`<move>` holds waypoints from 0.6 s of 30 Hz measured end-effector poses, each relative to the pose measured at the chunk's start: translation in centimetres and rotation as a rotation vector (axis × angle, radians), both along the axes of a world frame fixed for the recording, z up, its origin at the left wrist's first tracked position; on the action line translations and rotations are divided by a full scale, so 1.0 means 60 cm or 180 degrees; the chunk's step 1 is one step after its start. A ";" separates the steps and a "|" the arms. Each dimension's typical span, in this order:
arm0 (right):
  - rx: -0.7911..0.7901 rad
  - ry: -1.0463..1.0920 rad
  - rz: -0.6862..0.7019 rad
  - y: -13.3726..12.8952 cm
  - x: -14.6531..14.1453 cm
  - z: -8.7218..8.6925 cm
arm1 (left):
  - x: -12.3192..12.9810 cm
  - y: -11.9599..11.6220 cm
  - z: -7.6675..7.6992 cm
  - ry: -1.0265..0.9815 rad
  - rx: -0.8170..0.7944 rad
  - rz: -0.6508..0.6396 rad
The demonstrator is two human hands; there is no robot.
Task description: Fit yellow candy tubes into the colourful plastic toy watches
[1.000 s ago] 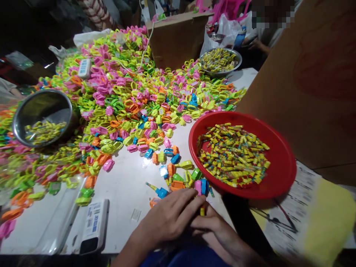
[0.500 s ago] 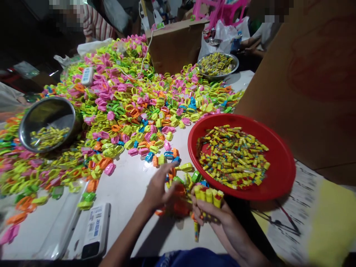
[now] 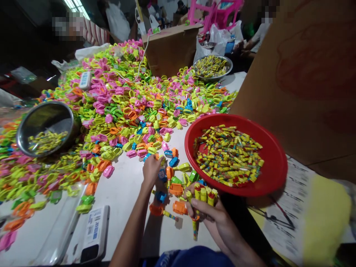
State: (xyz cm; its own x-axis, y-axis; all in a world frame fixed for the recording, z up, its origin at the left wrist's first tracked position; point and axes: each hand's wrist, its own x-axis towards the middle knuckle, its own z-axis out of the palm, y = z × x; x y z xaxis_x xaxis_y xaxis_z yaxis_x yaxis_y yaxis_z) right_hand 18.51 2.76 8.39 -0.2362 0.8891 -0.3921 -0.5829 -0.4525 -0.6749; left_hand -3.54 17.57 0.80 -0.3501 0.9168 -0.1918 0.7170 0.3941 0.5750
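Left hand — palm hidden; white device's label — too blurred to read.

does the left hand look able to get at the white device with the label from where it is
Probably yes: only white tabletop shows between the left hand and the white device, and nothing covers it, though that hand is at the small plastic pieces.

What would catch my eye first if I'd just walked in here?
Probably the big heap of bright plastic pieces, spread across the far and left parts of the white table. Next comes the red basin on the right, holding many yellow tubes. In front, the right hand grips a bundle of similar tubes.
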 end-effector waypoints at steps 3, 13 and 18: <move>0.0004 0.0050 -0.0153 0.005 0.006 0.006 | 0.011 -0.006 0.025 -0.0470 0.0337 -0.0096; 0.0573 -0.0552 -0.0181 0.027 0.028 0.065 | 0.093 -0.178 0.179 -0.2043 0.1452 -0.0693; 0.0636 -0.0746 -0.0463 0.025 0.022 0.099 | 0.098 -0.213 0.185 -0.1488 0.2437 -0.1405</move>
State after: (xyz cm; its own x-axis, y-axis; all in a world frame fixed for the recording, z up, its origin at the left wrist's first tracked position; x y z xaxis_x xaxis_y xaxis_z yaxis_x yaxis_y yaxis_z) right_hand 19.85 4.23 14.35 -0.0251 0.9716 -0.2353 -0.4501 -0.2211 -0.8652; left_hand 2.36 4.81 11.91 0.0113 0.8807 0.4736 0.3467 -0.4477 0.8242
